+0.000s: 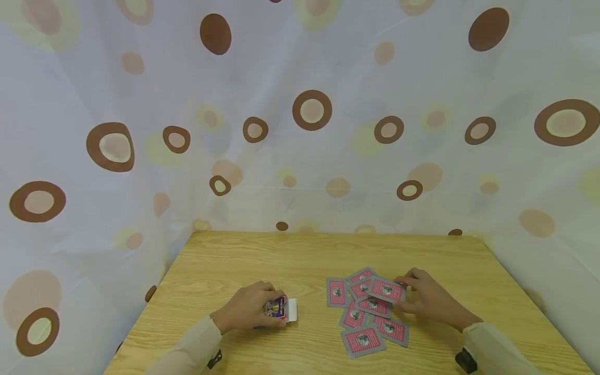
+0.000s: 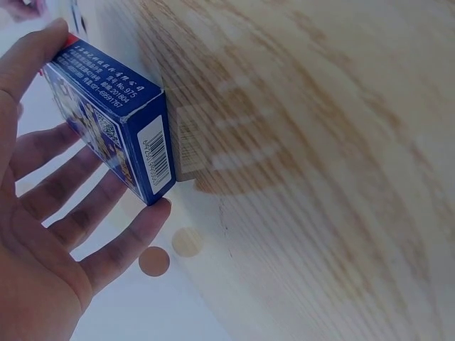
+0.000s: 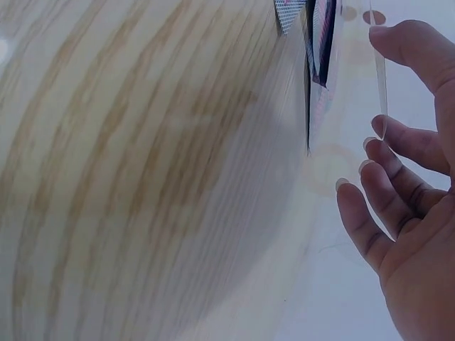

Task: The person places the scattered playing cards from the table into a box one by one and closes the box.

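Observation:
My left hand (image 1: pixel 255 306) grips a dark blue card box (image 1: pixel 275 307) between thumb and fingers, low over the table. Its white end flap (image 1: pixel 292 309) sticks out open toward the right. Blue sides, white lettering and a barcode show on the box (image 2: pixel 106 106) in the left wrist view. My right hand (image 1: pixel 424 299) pinches one playing card (image 1: pixel 387 289) by its right edge, between thumb and fingers. That card is raised above a loose spread of red-backed playing cards (image 1: pixel 362 340). In the right wrist view the held card (image 3: pixel 380 78) appears edge-on.
Several cards overlap face down on the wooden table (image 1: pixel 225 260), right of centre. A white curtain (image 1: pixel 347 67) with brown and yellow circles surrounds the table at the back and both sides. A black strap (image 1: pixel 465 360) sits at the right wrist.

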A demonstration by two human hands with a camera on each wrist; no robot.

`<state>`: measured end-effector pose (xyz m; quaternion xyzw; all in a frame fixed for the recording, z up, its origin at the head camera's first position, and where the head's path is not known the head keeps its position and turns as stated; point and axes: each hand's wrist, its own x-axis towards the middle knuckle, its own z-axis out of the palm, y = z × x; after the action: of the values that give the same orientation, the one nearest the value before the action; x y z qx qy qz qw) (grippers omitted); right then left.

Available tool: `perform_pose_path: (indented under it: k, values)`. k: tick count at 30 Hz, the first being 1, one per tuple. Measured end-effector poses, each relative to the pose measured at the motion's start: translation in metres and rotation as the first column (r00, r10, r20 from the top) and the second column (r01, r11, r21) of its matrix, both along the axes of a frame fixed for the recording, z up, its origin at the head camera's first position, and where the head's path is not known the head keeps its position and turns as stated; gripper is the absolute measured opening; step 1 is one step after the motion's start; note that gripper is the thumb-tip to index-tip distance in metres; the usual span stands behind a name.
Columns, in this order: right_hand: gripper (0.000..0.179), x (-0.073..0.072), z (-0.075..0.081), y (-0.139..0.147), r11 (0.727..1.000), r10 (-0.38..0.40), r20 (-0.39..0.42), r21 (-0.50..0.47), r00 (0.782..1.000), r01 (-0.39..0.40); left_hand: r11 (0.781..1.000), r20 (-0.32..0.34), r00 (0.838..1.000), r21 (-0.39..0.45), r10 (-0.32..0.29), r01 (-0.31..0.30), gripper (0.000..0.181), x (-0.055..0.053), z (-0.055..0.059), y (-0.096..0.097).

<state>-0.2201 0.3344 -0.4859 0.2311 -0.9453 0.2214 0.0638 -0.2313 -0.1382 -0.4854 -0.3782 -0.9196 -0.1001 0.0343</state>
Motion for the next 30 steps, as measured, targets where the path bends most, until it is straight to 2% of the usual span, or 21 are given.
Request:
perform_pose_path:
  k: [7, 15, 30]
  values:
    - [0.06, -0.001, 0.001, -0.006, 1.0, 0.005, 0.026, -0.011, 1.0, -0.004, 1.0, 0.014, 1.0, -0.006, 0.003, -0.002, 0.077, -0.001, 0.001, 0.001]
    - [0.062, 0.003, 0.005, -0.015, 0.998, 0.056, 0.02, -0.031, 0.998, -0.055, 1.0, 0.018, 1.0, -0.011, 0.006, -0.006, 0.077, 0.0, 0.001, 0.001]
    - [0.063, -0.001, 0.003, -0.022, 0.999, 0.042, 0.055, -0.026, 0.998, -0.04, 1.0, 0.027, 1.0, -0.02, 0.01, -0.009, 0.076, 0.0, 0.002, 0.002]
